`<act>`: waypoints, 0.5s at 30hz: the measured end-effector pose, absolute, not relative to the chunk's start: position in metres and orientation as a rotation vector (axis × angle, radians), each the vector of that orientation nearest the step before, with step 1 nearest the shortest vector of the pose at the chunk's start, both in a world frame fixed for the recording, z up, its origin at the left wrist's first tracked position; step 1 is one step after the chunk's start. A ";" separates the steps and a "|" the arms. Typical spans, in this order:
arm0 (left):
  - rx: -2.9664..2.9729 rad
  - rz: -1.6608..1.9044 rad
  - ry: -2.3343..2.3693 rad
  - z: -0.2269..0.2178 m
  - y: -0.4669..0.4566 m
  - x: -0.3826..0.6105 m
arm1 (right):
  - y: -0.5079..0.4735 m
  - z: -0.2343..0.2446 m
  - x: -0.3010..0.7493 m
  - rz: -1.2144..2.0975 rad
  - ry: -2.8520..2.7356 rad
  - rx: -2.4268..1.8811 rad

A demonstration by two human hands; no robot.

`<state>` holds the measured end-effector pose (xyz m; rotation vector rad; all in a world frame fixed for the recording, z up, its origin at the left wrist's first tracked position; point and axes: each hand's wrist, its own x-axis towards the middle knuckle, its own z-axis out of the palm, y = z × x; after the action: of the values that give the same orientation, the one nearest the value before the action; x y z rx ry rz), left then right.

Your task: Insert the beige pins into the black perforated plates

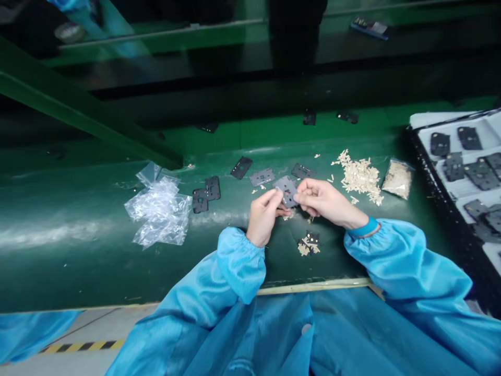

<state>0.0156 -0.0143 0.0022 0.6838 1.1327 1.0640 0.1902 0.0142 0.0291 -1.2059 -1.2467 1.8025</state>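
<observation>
You had the dark grey perforated plate [287,190] up just above the green bench [97,271], with your left hand [264,216] and right hand [321,201] on it. Both grips were closed on its edges, so it sat between your fingers right in the middle of everything.

Here's what I'd watch from there. That plate looked thin, so one slip of the fingers could've dropped it onto the small heap of tan bits and dark pieces [309,243] right below your hands, and then it's a mess to pick out. Your big pile of loose tan slivers [358,177] sat just past your right hand, and a careless reach or your long blue sleeve [403,261] could've swept it across the bench. The clear bag of tan slivers [397,179] beside the pile could've tipped too, though I can't tell if it was sealed.

The loose plates [262,177] and the overlapping pair [205,193] were also close together, so it would've been easy to mix them up. Same goes for the plates laid out in the black-rimmed tray [442,209], where a rushed reach could've knocked them out of place.
</observation>
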 end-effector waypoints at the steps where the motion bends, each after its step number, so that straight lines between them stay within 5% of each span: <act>1: 0.648 1.118 1.152 0.002 -0.012 0.015 | 0.027 0.031 0.186 1.770 -1.183 -1.210; 8: 0.912 1.120 1.198 0.004 0.020 0.013 | 0.056 0.030 0.184 1.593 -1.058 -1.259; 15: 2.109 0.696 1.417 0.014 0.159 0.091 | -0.001 0.017 0.223 1.332 -1.049 -1.294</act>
<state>0.0907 0.1590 0.0139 2.1095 1.4171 0.6964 0.2230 -0.0008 0.0167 -1.2940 -1.0491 1.3315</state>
